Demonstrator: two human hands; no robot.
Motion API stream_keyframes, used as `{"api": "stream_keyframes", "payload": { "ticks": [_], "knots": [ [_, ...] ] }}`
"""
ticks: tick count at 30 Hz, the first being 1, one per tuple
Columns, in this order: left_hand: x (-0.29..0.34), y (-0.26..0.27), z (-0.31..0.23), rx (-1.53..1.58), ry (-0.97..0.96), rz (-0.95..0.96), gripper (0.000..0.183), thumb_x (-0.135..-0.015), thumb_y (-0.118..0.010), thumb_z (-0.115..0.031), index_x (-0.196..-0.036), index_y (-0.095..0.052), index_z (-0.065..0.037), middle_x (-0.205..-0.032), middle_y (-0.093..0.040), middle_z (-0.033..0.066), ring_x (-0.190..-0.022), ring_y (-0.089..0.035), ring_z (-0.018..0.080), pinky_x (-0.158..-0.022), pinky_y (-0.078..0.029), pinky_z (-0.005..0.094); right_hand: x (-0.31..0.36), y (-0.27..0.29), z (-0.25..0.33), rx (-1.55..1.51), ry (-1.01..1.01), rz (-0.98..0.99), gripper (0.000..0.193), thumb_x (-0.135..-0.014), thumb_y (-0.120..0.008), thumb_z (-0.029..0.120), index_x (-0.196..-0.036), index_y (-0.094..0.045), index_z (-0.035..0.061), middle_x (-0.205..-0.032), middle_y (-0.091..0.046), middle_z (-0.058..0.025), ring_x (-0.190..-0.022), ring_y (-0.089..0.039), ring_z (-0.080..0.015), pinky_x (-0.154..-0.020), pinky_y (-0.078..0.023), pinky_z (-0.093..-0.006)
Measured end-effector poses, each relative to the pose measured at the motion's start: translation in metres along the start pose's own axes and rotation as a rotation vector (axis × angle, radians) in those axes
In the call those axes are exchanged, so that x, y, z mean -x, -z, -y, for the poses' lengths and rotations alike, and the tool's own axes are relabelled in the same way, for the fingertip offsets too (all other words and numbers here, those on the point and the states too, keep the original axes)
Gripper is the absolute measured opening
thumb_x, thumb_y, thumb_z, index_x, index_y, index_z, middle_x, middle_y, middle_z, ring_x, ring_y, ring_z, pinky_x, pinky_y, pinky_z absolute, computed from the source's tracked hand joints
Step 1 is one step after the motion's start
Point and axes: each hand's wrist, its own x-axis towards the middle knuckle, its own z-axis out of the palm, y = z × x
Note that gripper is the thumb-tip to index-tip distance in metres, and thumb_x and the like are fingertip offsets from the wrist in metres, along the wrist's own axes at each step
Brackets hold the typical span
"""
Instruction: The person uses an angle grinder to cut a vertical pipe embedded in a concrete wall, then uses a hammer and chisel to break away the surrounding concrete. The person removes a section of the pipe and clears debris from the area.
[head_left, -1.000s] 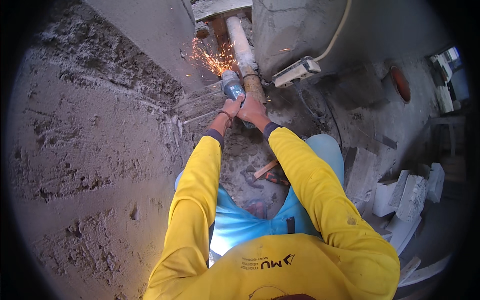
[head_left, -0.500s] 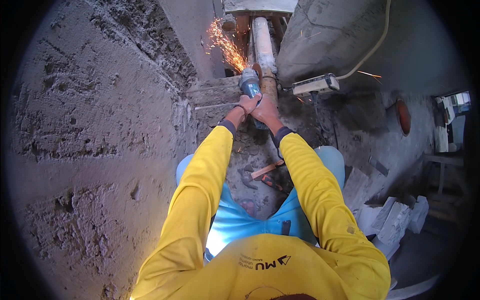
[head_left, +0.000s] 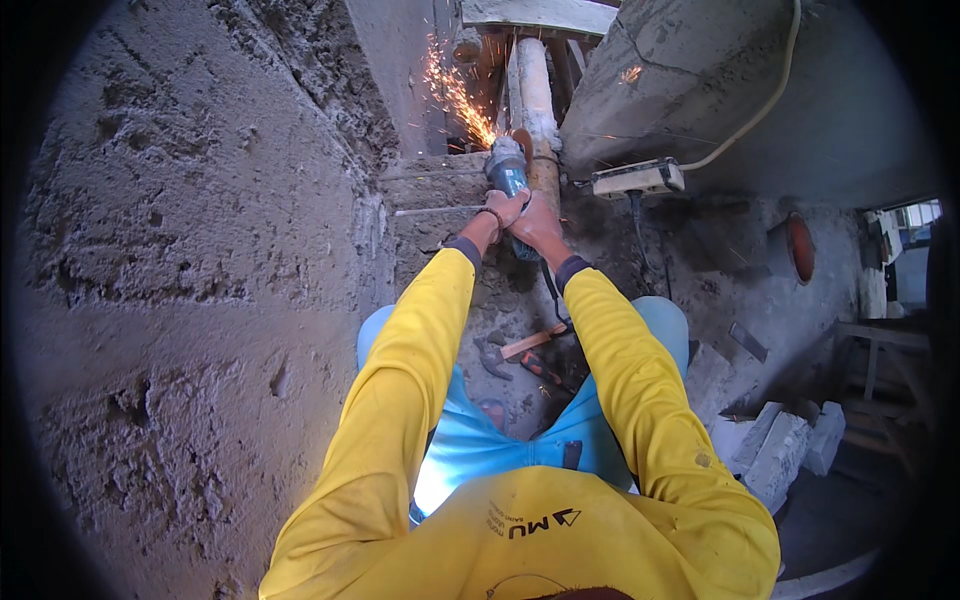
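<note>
Both my hands are wrapped round a blue-green angle grinder (head_left: 511,178), arms stretched out ahead of me. My left hand (head_left: 503,209) grips its body from the left, and my right hand (head_left: 538,217) closes on it from the right and a little nearer. The grinder's reddish-brown disc (head_left: 523,143) is against or right beside a pipe (head_left: 545,178), brownish at this end and coated whitish farther off. Orange sparks (head_left: 458,92) spray from the disc, away to the far left. My palms and the fingers hide part of the tool's body.
A white power strip (head_left: 638,179) with a plugged-in cord hangs right of the pipe. Between my legs lie a hammer (head_left: 525,345) and an orange-and-black tool (head_left: 541,368). A rough plaster wall (head_left: 200,250) rises on the left; broken white blocks (head_left: 780,450) sit at right.
The whole view has shifted slightly, so the grinder, pipe and power strip appear a little lower and farther right. The sparks continue, and both hands keep their hold.
</note>
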Motion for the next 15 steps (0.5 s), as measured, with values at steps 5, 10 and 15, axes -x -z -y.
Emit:
{"api": "stream_keyframes", "payload": {
  "ticks": [5, 10, 15],
  "knots": [
    [-0.006, 0.006, 0.004, 0.046, -0.003, 0.017, 0.091, -0.087, -0.066, -0.059, -0.131, -0.052, 0.021, -0.13, -0.061, 0.0307, -0.12, -0.063, 0.0332, -0.1, -0.049, 0.0397, -0.008, -0.008, -0.001, -0.026, 0.022, -0.027, 0.077, -0.077, -0.075, 0.055, -0.129, -0.056, 0.0009, -0.127, -0.065, -0.0254, -0.122, -0.062, -0.0404, -0.1, -0.05, -0.0476],
    [0.012, 0.003, -0.013, 0.031, 0.019, 0.056, 0.093, -0.088, -0.065, -0.058, -0.134, -0.048, 0.022, -0.133, -0.059, 0.0316, -0.124, -0.061, 0.0338, -0.102, -0.047, 0.04, -0.009, -0.002, -0.01, 0.024, 0.032, -0.007, 0.078, -0.077, -0.075, 0.056, -0.128, -0.056, 0.0, -0.126, -0.065, -0.0264, -0.12, -0.063, -0.0411, -0.098, -0.05, -0.0478],
    [0.017, 0.003, -0.014, 0.091, 0.026, 0.009, 0.094, -0.088, -0.064, -0.058, -0.136, -0.046, 0.022, -0.135, -0.057, 0.0317, -0.125, -0.06, 0.0347, -0.104, -0.046, 0.0401, -0.009, -0.003, -0.009, -0.019, 0.045, -0.008, 0.078, -0.077, -0.074, 0.056, -0.128, -0.055, -0.0003, -0.126, -0.065, -0.0264, -0.12, -0.063, -0.0414, -0.098, -0.05, -0.0478]
  ]
}}
